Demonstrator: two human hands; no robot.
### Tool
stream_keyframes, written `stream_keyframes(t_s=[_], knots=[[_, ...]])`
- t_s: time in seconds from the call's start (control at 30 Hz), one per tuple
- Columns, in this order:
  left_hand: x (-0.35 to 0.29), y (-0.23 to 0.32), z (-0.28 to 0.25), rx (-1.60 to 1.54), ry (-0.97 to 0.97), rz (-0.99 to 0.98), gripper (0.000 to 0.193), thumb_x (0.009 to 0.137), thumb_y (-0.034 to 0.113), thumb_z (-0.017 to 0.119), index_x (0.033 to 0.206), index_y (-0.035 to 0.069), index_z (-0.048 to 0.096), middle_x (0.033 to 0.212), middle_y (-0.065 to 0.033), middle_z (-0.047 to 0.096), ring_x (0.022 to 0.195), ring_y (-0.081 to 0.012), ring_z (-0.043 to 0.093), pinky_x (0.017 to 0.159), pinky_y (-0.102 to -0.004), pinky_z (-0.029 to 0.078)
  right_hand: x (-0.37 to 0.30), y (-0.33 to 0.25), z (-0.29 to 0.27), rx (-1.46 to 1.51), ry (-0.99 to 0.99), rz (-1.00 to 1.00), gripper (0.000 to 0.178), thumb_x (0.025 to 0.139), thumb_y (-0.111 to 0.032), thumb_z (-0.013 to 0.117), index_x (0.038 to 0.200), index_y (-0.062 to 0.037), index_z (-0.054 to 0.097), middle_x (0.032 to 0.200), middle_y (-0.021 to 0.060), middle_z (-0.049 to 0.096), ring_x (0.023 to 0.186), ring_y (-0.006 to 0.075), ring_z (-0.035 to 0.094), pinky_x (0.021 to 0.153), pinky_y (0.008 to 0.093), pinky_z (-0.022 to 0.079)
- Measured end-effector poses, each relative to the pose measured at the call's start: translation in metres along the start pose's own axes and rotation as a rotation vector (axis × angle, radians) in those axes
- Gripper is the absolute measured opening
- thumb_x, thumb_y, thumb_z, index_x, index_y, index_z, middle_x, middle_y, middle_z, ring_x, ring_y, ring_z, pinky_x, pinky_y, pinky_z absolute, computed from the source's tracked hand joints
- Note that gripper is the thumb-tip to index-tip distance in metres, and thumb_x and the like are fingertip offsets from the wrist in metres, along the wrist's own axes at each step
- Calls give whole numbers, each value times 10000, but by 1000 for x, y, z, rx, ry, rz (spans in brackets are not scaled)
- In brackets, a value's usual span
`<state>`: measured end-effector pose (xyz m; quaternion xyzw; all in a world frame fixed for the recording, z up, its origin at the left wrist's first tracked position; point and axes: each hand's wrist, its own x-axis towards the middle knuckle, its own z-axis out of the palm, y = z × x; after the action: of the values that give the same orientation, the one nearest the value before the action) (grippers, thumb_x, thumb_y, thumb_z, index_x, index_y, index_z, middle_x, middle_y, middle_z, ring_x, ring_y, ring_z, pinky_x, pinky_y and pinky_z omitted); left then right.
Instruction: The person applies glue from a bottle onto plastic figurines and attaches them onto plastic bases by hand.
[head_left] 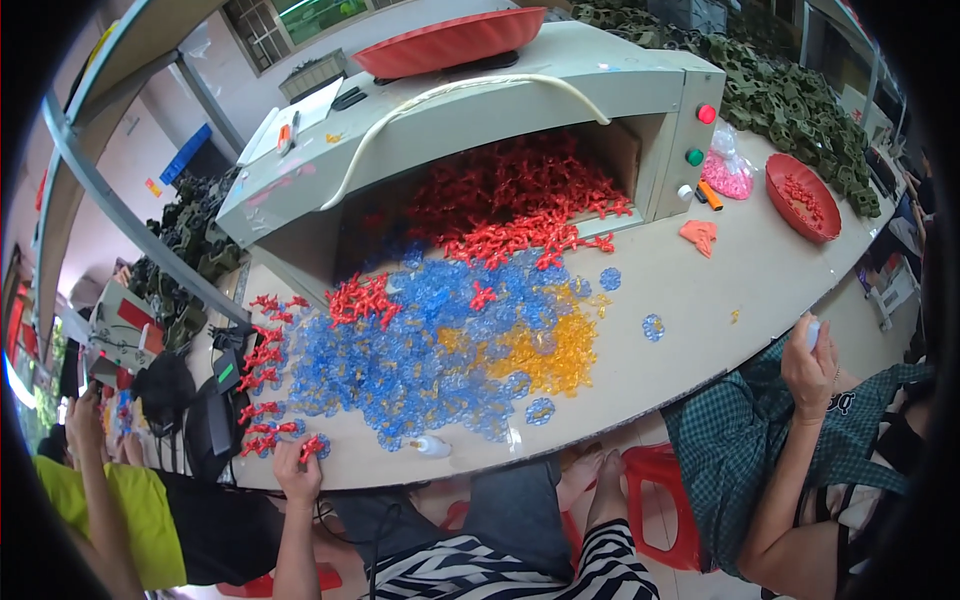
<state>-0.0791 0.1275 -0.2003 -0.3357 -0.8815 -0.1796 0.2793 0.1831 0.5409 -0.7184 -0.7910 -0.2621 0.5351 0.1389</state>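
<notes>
Down at the lower left of the frame, the left hand (296, 474) has its fingertips closed on a small red figure (314, 447), right at the near edge of the tabletop (660, 385). The right hand isn't in view, so I can't tell its state. Just above the grip, more red figures (262, 356) run up the left side, some with blue discs beneath them. Beside them, mid-frame, sprawls a big heap of translucent blue discs (350, 372), with yellow pieces (565, 355) at its right. A white bottle (431, 446) lies at the heap's lower edge. Above, a grey housing (285, 205) gapes over a red pile (520, 190), a red tray (440, 50) on top. Upper right, a red bowl (786, 165) holds red bits; below it, a co-worker's hand (806, 375) grips something small and white.
</notes>
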Motion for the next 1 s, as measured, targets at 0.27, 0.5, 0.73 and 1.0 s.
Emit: stream_keyframes(t_s=[0.27, 0.5, 0.73, 1.0], knots=[[-4, -13, 1, -102, 53, -43, 235, 693, -78, 610, 912, 6, 629, 728, -140, 554, 656, -296, 521, 604, -364, 414, -168, -48, -106, 143, -263, -587, 331, 908, -350, 573, 714, -83, 547, 547, -52, 427, 443, 30, 359, 404, 209, 257], [-6, -18, 8, -296, 199, -181, 182, 755, -93, 577, 911, -16, 629, 702, -112, 554, 605, -256, 506, 560, -338, 401, -413, -136, -186, 34, -791, -912, 143, 962, -171, 464, 1021, -48, 507, 625, -42, 433, 517, 38, 376, 461, 187, 297], [-8, 15, -8, -192, 266, -77, 305, 700, -102, 604, 976, 22, 637, 859, -122, 577, 838, -317, 550, 766, -393, 445, -533, -187, -140, -344, -767, -1695, 133, 920, -57, 477, 1035, -4, 515, 767, 100, 542, 652, 147, 516, 618, 269, 440], [3, 21, -11, -320, 168, -393, 320, 698, -38, 676, 1007, 35, 641, 932, -113, 582, 920, -296, 530, 811, -374, 434, -522, -250, -72, -521, -422, -1832, 275, 808, 48, 502, 1079, 6, 525, 928, 179, 527, 845, 341, 544, 748, 383, 437]])
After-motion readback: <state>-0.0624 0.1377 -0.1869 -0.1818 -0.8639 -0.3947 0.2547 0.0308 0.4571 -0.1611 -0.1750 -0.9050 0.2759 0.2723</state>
